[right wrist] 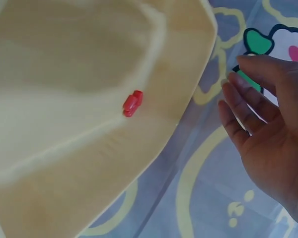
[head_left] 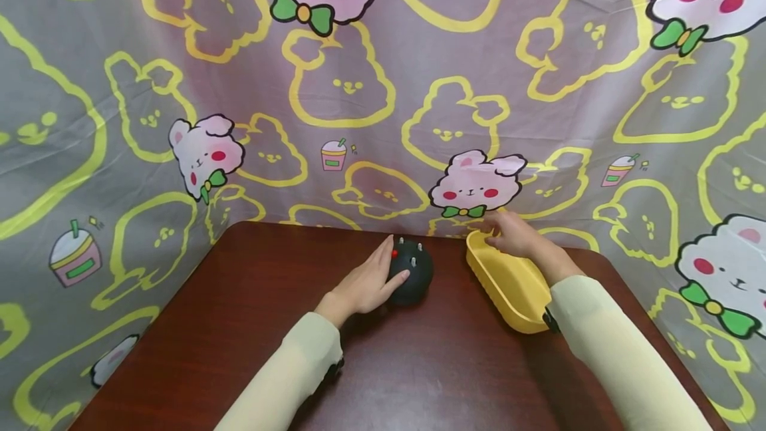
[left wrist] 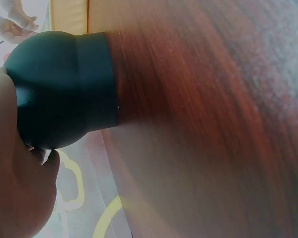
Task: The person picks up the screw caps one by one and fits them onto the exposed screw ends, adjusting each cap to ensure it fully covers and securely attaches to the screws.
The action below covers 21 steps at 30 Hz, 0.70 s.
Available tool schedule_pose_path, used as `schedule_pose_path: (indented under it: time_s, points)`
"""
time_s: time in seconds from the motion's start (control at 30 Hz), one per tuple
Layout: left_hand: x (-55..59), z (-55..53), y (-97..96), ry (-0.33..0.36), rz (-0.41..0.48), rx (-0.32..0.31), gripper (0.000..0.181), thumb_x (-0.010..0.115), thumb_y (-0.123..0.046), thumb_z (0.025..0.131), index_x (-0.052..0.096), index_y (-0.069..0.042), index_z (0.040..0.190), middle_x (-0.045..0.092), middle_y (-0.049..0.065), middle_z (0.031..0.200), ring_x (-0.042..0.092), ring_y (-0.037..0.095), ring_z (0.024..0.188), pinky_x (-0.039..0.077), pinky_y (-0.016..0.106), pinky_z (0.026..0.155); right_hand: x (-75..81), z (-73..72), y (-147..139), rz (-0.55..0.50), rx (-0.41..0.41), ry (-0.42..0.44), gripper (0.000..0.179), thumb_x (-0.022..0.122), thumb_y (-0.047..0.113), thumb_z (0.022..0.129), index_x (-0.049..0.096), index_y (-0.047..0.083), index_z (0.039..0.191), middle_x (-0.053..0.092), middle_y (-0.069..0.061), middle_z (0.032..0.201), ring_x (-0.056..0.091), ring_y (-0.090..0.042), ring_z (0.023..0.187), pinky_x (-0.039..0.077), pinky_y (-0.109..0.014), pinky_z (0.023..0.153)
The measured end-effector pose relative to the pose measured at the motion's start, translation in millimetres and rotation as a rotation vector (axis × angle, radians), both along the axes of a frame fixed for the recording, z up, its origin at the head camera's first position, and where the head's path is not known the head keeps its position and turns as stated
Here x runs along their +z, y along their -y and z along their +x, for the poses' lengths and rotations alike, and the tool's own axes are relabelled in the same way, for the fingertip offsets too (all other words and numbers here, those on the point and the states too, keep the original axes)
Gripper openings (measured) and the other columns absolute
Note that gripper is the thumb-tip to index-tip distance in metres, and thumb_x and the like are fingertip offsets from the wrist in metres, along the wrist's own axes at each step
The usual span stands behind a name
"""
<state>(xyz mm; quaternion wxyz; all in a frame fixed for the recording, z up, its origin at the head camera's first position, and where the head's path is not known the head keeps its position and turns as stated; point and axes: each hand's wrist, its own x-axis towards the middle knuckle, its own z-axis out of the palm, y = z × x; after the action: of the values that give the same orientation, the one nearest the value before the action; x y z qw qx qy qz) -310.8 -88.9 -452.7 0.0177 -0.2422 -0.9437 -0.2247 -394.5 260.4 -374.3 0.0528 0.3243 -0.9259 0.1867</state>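
Note:
A black ball-shaped object (head_left: 420,279) with a short cylindrical base (left wrist: 97,82) stands upright on the table. Small silvery pegs (head_left: 413,261) and a red spot (head_left: 394,254) show on its top. My left hand (head_left: 366,281) rests against its left side, fingers straight, thumb across the front. To the right lies a yellow oblong tray (head_left: 499,298). Above its far end is my right hand (head_left: 513,235), with loosely bent fingers and nothing visible between them in the right wrist view. A small red piece (right wrist: 132,103), perhaps more than one, lies inside the tray.
The dark reddish-brown wooden table (head_left: 413,378) carries both objects. Around its back and sides hangs a grey cloth (head_left: 371,138) printed with cartoon animals and drinks. The far table edge runs just behind the ball and the tray.

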Motion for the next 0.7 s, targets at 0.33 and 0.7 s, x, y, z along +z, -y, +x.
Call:
schedule_pose_path:
  time_s: [0.33,0.7]
  points:
    - [-1.0,-0.8,0.3,-0.015,0.014,-0.004,0.094,0.032,-0.07,0.102,0.002,-0.007,0.165,0.004,0.007,0.173,0.012,0.017,0.157,0.023,0.038,0.123,-10.4,-11.0,-11.9,0.054,-0.06,0.058,0.02,0.07,0.0,0.082,0.071,-0.008,0.1,0.072,-0.014,0.086,0.066,-0.019,0.069,0.056,-0.049,0.077]
    - [-1.3,-1.2,0.4,-0.012,0.0,-0.006,0.094,0.03,-0.07,0.102,0.0,-0.007,0.165,0.003,0.006,0.173,0.012,0.017,0.157,0.024,0.037,0.123,-16.0,-18.9,-16.8,0.128,-0.1,0.046,0.026,0.071,0.002,0.078,0.071,-0.011,0.101,0.073,-0.025,0.1,0.069,-0.043,0.097,0.053,-0.057,0.089]
